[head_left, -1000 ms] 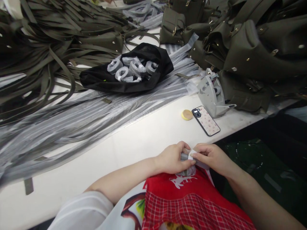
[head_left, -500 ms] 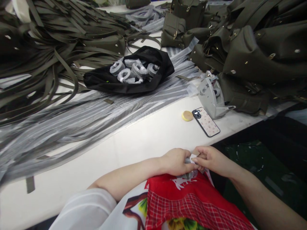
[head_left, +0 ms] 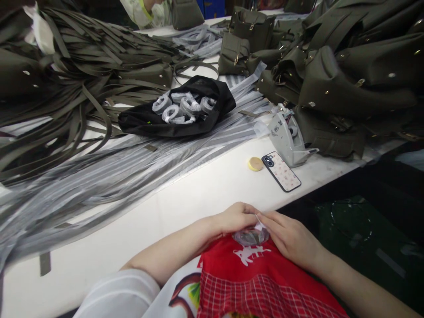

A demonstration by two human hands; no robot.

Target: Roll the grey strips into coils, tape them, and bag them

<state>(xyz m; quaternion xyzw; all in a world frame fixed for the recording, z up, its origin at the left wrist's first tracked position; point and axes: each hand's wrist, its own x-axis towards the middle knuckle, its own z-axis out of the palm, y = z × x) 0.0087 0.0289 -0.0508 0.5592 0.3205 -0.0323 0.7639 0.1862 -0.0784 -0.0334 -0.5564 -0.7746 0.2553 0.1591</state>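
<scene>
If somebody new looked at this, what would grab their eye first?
Probably the bright red apron at the bottom centre, where the left hand and right hand meet at a plastic-wrapped coil. Next might come the black bag farther back on the white table, with wrapped coils inside, and the heap of dark olive bags at upper right.

Left hand [head_left: 236, 218] and right hand [head_left: 291, 236] hold wrapped coil [head_left: 251, 237]. From coil: phone [head_left: 283, 173] on bench [head_left: 185, 210], 1 o'clock; black bag [head_left: 202, 128], 11 o'clock.
</scene>
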